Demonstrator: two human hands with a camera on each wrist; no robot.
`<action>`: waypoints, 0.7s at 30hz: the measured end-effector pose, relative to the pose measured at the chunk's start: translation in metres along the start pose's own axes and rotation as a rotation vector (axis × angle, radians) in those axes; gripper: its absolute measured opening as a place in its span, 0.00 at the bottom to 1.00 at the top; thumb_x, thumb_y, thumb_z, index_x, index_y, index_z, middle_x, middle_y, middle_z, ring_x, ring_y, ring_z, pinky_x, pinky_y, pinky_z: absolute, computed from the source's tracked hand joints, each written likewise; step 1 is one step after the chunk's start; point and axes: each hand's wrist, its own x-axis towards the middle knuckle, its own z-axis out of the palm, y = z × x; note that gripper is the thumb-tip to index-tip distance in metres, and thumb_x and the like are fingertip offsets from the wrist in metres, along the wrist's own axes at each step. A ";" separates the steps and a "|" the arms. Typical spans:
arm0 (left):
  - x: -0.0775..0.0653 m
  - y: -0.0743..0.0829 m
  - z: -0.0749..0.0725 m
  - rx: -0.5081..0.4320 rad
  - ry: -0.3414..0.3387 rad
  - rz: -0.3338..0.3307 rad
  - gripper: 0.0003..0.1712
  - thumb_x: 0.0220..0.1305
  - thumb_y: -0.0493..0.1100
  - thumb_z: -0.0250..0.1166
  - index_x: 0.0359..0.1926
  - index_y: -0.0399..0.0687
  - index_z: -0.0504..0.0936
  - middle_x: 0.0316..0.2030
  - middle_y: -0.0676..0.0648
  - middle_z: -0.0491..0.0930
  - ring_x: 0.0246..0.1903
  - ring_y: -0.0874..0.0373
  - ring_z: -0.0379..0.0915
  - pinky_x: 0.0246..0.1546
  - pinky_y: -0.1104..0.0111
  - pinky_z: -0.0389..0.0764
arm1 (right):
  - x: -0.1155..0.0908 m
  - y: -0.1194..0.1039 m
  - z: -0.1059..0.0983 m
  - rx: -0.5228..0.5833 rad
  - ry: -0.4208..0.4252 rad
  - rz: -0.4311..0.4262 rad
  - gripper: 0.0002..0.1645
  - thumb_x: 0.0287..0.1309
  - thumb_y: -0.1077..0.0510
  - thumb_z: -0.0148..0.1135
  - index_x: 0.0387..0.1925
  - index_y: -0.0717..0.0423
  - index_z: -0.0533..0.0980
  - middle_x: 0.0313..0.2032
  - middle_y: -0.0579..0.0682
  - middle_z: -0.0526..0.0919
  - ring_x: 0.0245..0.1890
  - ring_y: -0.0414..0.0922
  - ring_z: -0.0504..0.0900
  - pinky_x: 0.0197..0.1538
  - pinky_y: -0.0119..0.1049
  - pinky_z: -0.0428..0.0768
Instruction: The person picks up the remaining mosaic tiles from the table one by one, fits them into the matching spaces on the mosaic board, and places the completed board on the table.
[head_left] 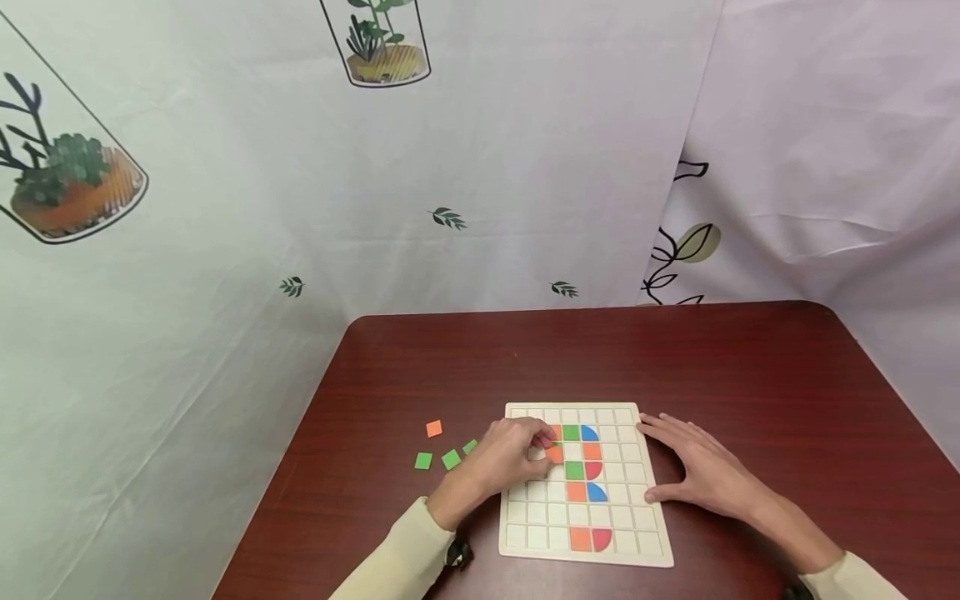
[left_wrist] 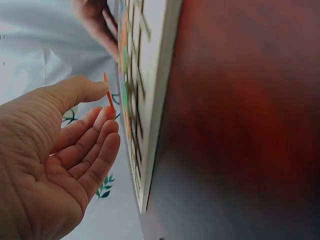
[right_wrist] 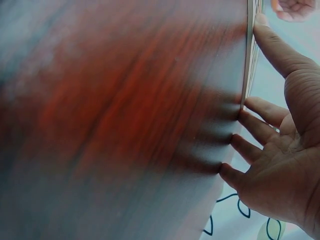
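Note:
My left hand pinches a thin orange square tile between thumb and fingers, close over a pale grid board. In the left wrist view the tile shows edge-on at the fingertips. Several tiles lie in the board's cells: green squares, orange squares, blue quarter-rounds and red quarter-rounds. At the board's right edge my right hand rests with spread fingers, thumb and fingertips touching that side. The right wrist view shows its fingers extended along the edge.
Left of the board, an orange tile and several green tiles lie loose on the dark red-brown table. My left forearm reaches past them. A pale printed curtain hangs behind the table.

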 end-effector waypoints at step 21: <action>-0.006 0.008 0.007 0.169 -0.047 0.056 0.14 0.60 0.42 0.76 0.47 0.50 0.89 0.37 0.59 0.84 0.34 0.72 0.74 0.39 0.77 0.76 | 0.000 0.001 0.000 0.002 -0.003 0.002 0.59 0.41 0.33 0.85 0.70 0.60 0.76 0.71 0.64 0.74 0.72 0.70 0.68 0.68 0.69 0.63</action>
